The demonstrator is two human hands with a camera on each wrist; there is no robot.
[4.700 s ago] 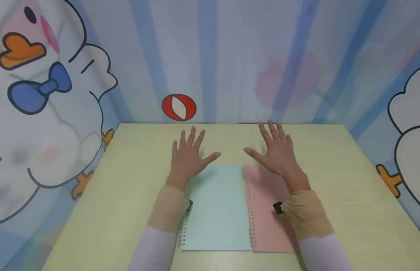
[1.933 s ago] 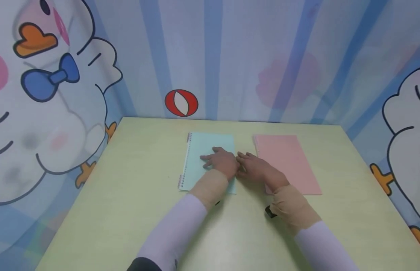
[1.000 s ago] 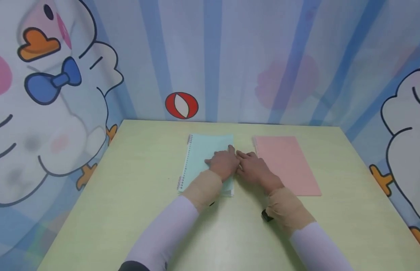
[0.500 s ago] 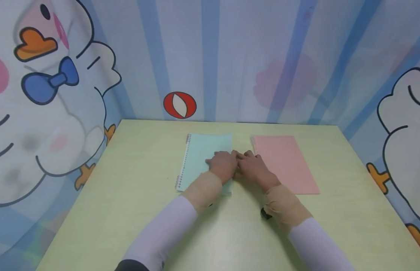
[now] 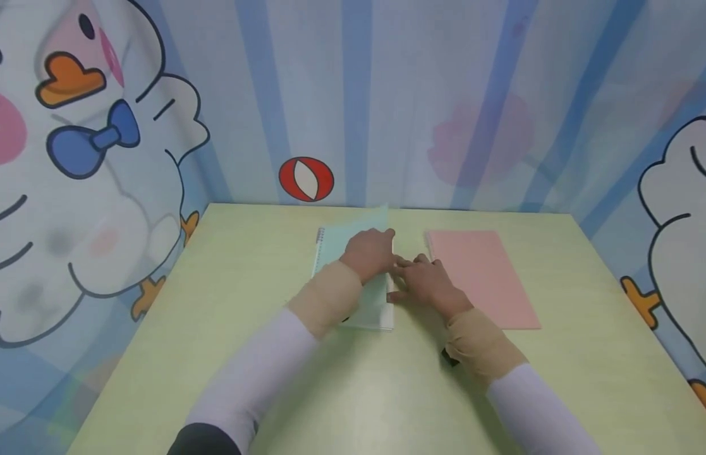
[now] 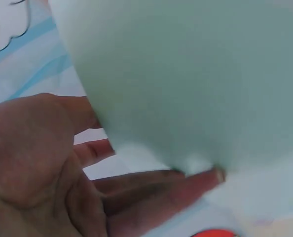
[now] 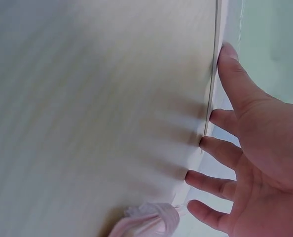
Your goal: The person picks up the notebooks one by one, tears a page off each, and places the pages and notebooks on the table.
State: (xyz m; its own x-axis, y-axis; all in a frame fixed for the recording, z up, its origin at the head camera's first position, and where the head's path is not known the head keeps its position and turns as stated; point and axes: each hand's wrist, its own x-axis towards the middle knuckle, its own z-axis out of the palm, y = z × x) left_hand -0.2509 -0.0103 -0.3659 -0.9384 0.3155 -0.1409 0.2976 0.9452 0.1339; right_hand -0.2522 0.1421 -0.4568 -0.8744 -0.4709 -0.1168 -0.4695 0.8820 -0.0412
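Observation:
A mint-green spiral notebook (image 5: 330,243) lies on the table with its coil on the left. My left hand (image 5: 370,253) pinches its front cover (image 5: 377,218) near the right side and holds that side raised. Up close in the left wrist view, the cover (image 6: 176,84) fills much of the frame, with fingers (image 6: 161,202) on both sides of it. My right hand (image 5: 429,281) lies just right of the notebook. In the right wrist view its spread fingertips (image 7: 205,142) touch the notebook's edge, the thumb farther along it.
A pink notebook (image 5: 483,278) lies shut to the right, close by my right hand. The pale yellow table (image 5: 261,265) ends at a cartoon-printed backdrop (image 5: 409,114). In the right wrist view a pale pink looped piece (image 7: 154,219) shows at the bottom.
The notebooks, first side by side nearer me, now lie apart and farther back. My left hand has gone from resting on the mint cover to lifting its right edge; the right hand stays at the edge.

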